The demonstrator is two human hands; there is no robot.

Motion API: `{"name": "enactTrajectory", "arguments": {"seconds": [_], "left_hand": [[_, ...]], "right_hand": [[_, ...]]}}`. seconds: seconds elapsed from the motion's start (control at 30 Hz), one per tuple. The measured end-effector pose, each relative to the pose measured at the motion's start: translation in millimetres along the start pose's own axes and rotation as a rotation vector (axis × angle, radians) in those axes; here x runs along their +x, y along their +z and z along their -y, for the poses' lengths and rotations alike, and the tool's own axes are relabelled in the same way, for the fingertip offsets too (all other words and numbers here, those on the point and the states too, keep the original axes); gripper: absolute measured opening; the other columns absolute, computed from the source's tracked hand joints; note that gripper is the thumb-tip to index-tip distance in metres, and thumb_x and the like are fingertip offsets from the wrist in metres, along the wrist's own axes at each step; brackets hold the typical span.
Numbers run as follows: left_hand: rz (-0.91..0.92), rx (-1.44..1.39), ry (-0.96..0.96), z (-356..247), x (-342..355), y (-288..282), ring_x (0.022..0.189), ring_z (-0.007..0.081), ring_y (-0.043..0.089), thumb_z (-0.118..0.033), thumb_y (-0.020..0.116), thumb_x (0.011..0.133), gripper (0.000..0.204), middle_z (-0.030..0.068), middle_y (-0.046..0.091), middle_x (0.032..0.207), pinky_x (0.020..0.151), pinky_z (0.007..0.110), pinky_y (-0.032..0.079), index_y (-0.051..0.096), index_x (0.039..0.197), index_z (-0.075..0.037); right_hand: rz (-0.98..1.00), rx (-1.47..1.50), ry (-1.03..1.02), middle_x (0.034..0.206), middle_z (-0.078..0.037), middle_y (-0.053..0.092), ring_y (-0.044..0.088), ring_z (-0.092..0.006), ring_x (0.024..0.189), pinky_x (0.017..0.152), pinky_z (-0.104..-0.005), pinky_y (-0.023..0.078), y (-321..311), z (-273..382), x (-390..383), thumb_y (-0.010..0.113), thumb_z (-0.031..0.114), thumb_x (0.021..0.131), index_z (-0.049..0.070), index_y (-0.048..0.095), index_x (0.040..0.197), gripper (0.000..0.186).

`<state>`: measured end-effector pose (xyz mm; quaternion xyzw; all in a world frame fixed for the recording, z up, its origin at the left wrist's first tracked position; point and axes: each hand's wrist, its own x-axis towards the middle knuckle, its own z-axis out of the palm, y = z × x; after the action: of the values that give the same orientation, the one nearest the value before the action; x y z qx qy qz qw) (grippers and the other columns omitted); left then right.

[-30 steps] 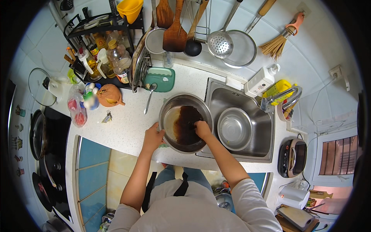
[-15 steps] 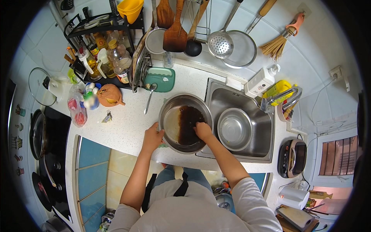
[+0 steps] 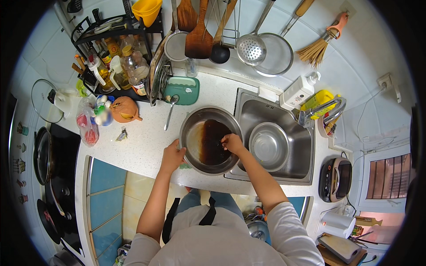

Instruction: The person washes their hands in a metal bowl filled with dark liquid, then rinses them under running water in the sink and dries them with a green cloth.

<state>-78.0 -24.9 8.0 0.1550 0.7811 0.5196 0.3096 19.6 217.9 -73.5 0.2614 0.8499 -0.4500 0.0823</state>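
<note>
Fingers (image 3: 227,140) of right hand (image 3: 232,143) dip inside metal bowl (image 3: 191,139).

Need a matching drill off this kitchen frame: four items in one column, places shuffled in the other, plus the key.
Items:
1. left hand
2. right hand
3. smaller steel bowl
4. spoon

Places:
A. in the sink
B. on the counter, next to the green tray
C. on the near-left rim of the big bowl
D. inside the big bowl, over the dark liquid

Pairs: 1-C, 2-D, 3-A, 4-B
</note>
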Motion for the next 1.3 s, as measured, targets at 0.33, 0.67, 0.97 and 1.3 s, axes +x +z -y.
{"name": "enactTrajectory", "arguments": {"seconds": [0.33, 0.67, 0.97, 1.3], "left_hand": [[-0.022, 0.048, 0.018, -1.4, 4.3, -2.5, 0.044, 0.0191, 0.058, -0.008, 0.051, 0.077, 0.029, 0.0165, 0.057, 0.055, 0.043, 0.027, 0.045, 0.048, 0.101, 0.007], [-0.013, 0.044, 0.001, 8.4, 10.4, -1.2, 0.042, 0.0104, 0.052, -0.007, 0.053, 0.078, 0.035, 0.0092, 0.055, 0.054, 0.038, 0.023, 0.041, 0.044, 0.108, 0.006], [-0.017, 0.022, 0.027, 0.3, 8.1, -0.8, 0.041, 0.0114, 0.052, -0.007, 0.053, 0.078, 0.03, 0.0097, 0.054, 0.052, 0.038, 0.023, 0.041, 0.046, 0.104, 0.006], [-0.038, 0.058, 0.028, -8.1, 8.3, 2.8, 0.042, 0.0133, 0.054, -0.005, 0.051, 0.077, 0.026, 0.0112, 0.056, 0.054, 0.039, 0.024, 0.043, 0.049, 0.101, 0.005]], "right_hand": [[0.091, 0.266, 0.204, 0.059, -0.012, 0.057, 0.058, -0.018, 0.049, 0.045, -0.0258, 0.048, -12.3, 10.0, 3.2, 0.058, 0.003, 0.075, -0.008, 0.057, 0.077, 0.012], [0.105, 0.333, 0.233, 0.062, -0.014, 0.059, 0.06, -0.0191, 0.056, 0.051, -0.0259, 0.049, -14.1, 9.6, 7.7, 0.054, 0.012, 0.079, -0.008, 0.054, 0.091, 0.023], [0.015, -0.687, -0.306, 0.131, -0.019, 0.026, 0.03, -0.03, 0.119, 0.09, -0.0353, 0.037, 10.7, 13.6, -12.3, 0.064, 0.04, 0.067, 0.002, 0.033, 0.124, 0.075], [-0.026, -0.852, -0.105, 0.097, -0.021, 0.053, 0.054, -0.0312, 0.089, 0.068, -0.0329, 0.05, 52.7, 19.0, -37.5, 0.059, 0.015, 0.07, -0.003, 0.056, 0.086, 0.025]]}}
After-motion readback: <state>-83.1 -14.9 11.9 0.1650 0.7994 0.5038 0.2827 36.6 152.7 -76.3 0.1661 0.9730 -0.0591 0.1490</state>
